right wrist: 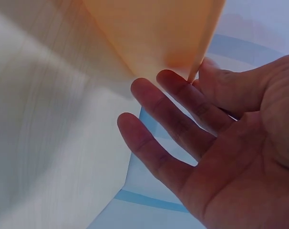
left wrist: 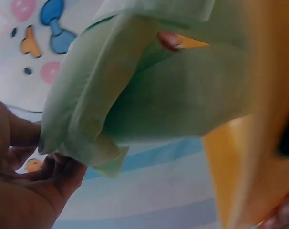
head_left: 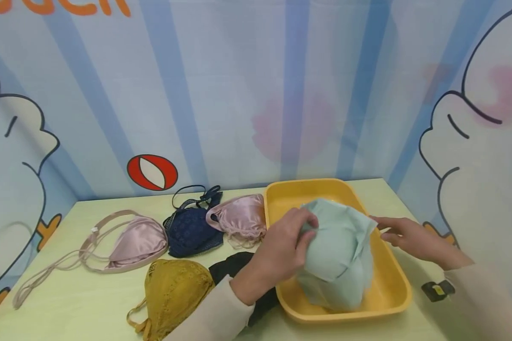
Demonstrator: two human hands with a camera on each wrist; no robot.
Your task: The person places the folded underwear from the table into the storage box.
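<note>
A mint green moulded-cup bra [head_left: 337,251], folded up, is over the yellow tray [head_left: 390,279]. My left hand [head_left: 283,246] pinches its upper left edge between thumb and fingers. In the left wrist view, the fabric of the bra [left wrist: 97,95] hangs in a fold from that hand [left wrist: 35,176]. Over at the tray's right side, my right hand [head_left: 409,237] holds the rim. The right wrist view shows the thumb and forefinger of this hand [right wrist: 221,148] on either side of the rim, the other fingers extended below.
Left of the tray lie a pink satin bra [head_left: 142,241], a navy lace bra [head_left: 194,232] and a pink lace-trimmed bra [head_left: 245,215]. Nearer are a mustard bra [head_left: 175,289] and a black garment [head_left: 234,263], partly behind my left arm. A printed curtain [head_left: 239,94] stands behind the table.
</note>
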